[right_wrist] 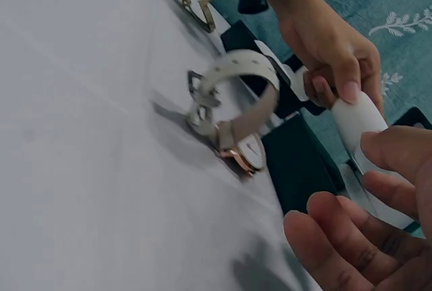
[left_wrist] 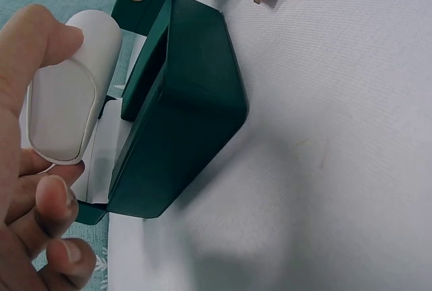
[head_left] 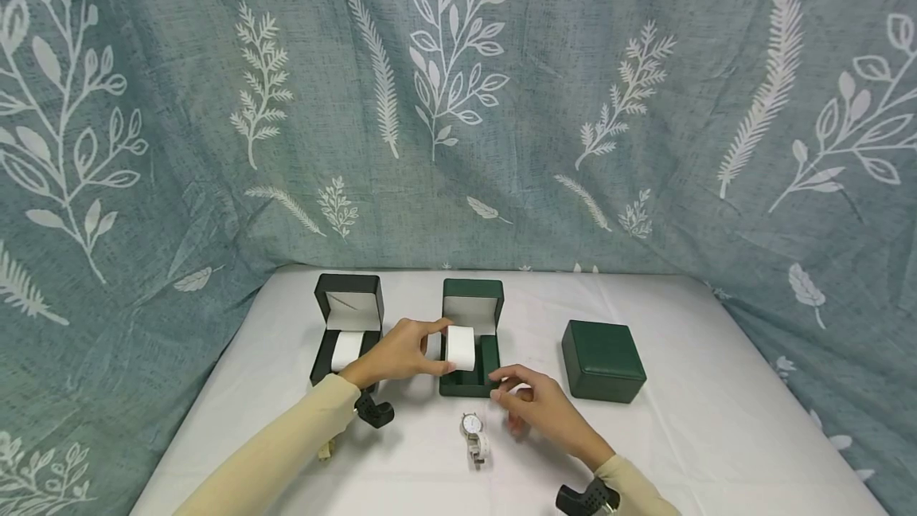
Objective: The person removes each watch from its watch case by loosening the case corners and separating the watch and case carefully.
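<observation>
My left hand (head_left: 403,353) pinches a white watch cushion (head_left: 461,348) between thumb and fingers, holding it over an open green watch box (head_left: 469,390). In the left wrist view the cushion (left_wrist: 64,112) appears above the box's rim, its rounded end facing the camera. By the box's front right corner is my right hand (head_left: 537,404), fingers loosely bent and nothing in them; whether a fingertip touches the box I cannot tell. A watch (head_left: 472,424) with a pale strap lies in front of the box. The right wrist view shows its strap (right_wrist: 243,75) buckled into a loop.
To the left stands an open black watch box (head_left: 349,283) with a white cushion (head_left: 347,350) inside. A closed green box (head_left: 603,361) sits at the right. Another watch (head_left: 325,450) is partly hidden by the left sleeve. A patterned curtain (head_left: 530,205) hangs behind the white-covered table.
</observation>
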Tool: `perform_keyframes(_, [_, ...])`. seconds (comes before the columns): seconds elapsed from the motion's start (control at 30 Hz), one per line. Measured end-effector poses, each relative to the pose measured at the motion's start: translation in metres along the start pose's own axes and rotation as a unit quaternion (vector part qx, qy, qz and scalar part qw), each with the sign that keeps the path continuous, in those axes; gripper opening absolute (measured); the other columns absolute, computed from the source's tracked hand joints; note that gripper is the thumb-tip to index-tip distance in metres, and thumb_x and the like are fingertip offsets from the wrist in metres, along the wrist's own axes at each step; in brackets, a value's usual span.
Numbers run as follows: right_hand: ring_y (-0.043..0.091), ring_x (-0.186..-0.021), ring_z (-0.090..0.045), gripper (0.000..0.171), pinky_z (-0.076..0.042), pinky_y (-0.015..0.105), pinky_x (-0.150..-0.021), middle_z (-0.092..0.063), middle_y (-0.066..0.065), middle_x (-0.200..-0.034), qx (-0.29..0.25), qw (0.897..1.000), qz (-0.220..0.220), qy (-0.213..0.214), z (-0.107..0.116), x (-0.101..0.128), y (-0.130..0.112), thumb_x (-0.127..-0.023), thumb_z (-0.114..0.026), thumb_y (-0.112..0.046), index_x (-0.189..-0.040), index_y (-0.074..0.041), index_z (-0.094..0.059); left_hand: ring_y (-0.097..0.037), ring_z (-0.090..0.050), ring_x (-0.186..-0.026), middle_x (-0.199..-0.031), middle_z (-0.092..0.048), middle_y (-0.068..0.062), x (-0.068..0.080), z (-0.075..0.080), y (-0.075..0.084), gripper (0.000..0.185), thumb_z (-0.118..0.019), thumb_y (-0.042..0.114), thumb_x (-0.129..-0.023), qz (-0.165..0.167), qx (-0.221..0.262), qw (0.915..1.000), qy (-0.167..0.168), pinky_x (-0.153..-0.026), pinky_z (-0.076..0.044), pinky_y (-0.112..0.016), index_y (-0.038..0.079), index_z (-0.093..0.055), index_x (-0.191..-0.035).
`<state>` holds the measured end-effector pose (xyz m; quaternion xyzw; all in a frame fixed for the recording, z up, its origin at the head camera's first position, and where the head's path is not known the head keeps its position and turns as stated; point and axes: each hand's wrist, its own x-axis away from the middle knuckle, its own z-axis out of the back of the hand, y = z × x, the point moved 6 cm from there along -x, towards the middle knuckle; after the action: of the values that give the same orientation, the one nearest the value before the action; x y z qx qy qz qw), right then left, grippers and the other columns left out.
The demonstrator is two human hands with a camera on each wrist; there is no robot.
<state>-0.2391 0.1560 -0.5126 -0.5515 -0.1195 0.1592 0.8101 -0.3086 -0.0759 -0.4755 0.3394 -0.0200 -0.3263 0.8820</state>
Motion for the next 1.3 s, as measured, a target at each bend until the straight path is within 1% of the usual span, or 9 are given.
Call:
perform_keyframes(0.13, [0.026,-0.066,-0.067,0.046,-0.058,0.042,-0.06,-0.067,0.008,-0.108,0.011,1.0,-0.002,0.018,0.012,-0.005,-0.001,-0.095,-0.076,-0.038,-0.133,-0.015,-0.066,-0.006,-0.04,-0.051,-0.056,-0.049,0.006,0.001,0.001,0.0,0.081,-0.082,0.046,-0.086,0.002,0.002,1.0,-0.003,-0.049,-0.034,-0.024,0.006,-0.053,-0.15])
perform_keyframes(0.3, [0.025,-0.063,-0.064,0.047,-0.057,0.041,-0.06,-0.066,0.007,-0.111,0.011,1.0,-0.001,0.022,0.02,-0.012,0.002,-0.094,-0.077,-0.038,-0.135,-0.018,-0.065,-0.006,-0.039,-0.051,-0.056,-0.047,0.006,0.002,0.002,0.0,0.082,-0.082,0.046,-0.086,0.001,0.007,1.0,0.0,-0.049,-0.033,-0.024,0.005,-0.053,-0.15])
perform_keyframes(0.5, [0.024,-0.063,-0.063,0.049,-0.054,0.038,-0.059,-0.065,0.006,-0.115,0.02,1.0,-0.002,0.021,0.023,-0.023,0.007,-0.094,-0.077,-0.04,-0.138,-0.021,-0.063,-0.005,-0.04,-0.05,-0.055,-0.046,0.007,0.002,0.001,-0.001,0.081,-0.082,0.046,-0.086,0.003,0.009,1.0,-0.001,-0.048,-0.034,-0.024,0.006,-0.053,-0.151])
perform_keyframes(0.7, [0.023,-0.067,-0.064,0.054,-0.056,0.037,-0.061,-0.062,0.011,-0.123,0.021,1.0,0.0,0.014,0.023,-0.034,0.012,-0.093,-0.078,-0.038,-0.141,-0.022,-0.06,-0.005,-0.04,-0.05,-0.055,-0.046,0.008,0.002,0.001,-0.003,0.08,-0.082,0.045,-0.087,0.003,0.003,1.0,-0.002,-0.049,-0.034,-0.024,0.007,-0.053,-0.151])
perform_keyframes(0.77, [0.024,-0.069,-0.065,0.055,-0.057,0.037,-0.061,-0.061,0.012,-0.125,0.02,1.0,0.002,0.012,0.023,-0.037,0.013,-0.093,-0.078,-0.037,-0.142,-0.022,-0.059,-0.005,-0.04,-0.05,-0.054,-0.046,0.008,0.002,0.001,-0.004,0.08,-0.082,0.044,-0.087,0.003,0.005,1.0,-0.002,-0.049,-0.034,-0.024,0.007,-0.053,-0.151])
perform_keyframes(0.9, [0.037,-0.074,-0.066,0.056,-0.057,0.044,-0.062,-0.059,0.017,-0.129,0.021,1.0,0.002,0.008,0.023,-0.041,0.013,-0.096,-0.076,-0.031,-0.147,-0.018,-0.055,-0.005,-0.04,-0.051,-0.055,-0.047,0.008,0.002,0.001,-0.005,0.08,-0.082,0.044,-0.087,0.006,0.009,0.9999,-0.004,-0.049,-0.034,-0.024,0.008,-0.053,-0.151])
perform_keyframes(1.0, [0.041,-0.076,-0.066,0.058,-0.056,0.046,-0.062,-0.059,0.018,-0.13,0.02,1.0,0.0,0.002,0.023,-0.044,0.015,-0.095,-0.077,-0.03,-0.147,-0.018,-0.054,-0.005,-0.04,-0.051,-0.055,-0.047,0.007,0.002,0.001,-0.005,0.08,-0.082,0.044,-0.087,0.007,0.012,0.9999,-0.005,-0.049,-0.034,-0.024,0.008,-0.053,-0.151])
perform_keyframes(1.13, [0.033,-0.074,-0.068,0.06,-0.056,0.042,-0.062,-0.058,0.015,-0.13,0.02,1.0,-0.003,-0.01,0.024,-0.048,0.019,-0.092,-0.08,-0.035,-0.146,-0.024,-0.055,-0.005,-0.04,-0.05,-0.055,-0.046,0.009,0.003,0.001,-0.004,0.079,-0.082,0.044,-0.087,0.005,0.012,0.9999,-0.005,-0.049,-0.034,-0.024,0.008,-0.053,-0.152])
perform_keyframes(1.3, [0.029,-0.07,-0.066,0.062,-0.056,0.04,-0.062,-0.057,0.016,-0.128,0.025,1.0,-0.001,-0.018,0.024,-0.052,0.02,-0.091,-0.081,-0.033,-0.147,-0.025,-0.055,-0.005,-0.04,-0.05,-0.054,-0.045,0.009,0.003,0.001,-0.005,0.079,-0.082,0.044,-0.087,0.0,0.009,0.9999,-0.005,-0.049,-0.034,-0.024,0.007,-0.053,-0.151])
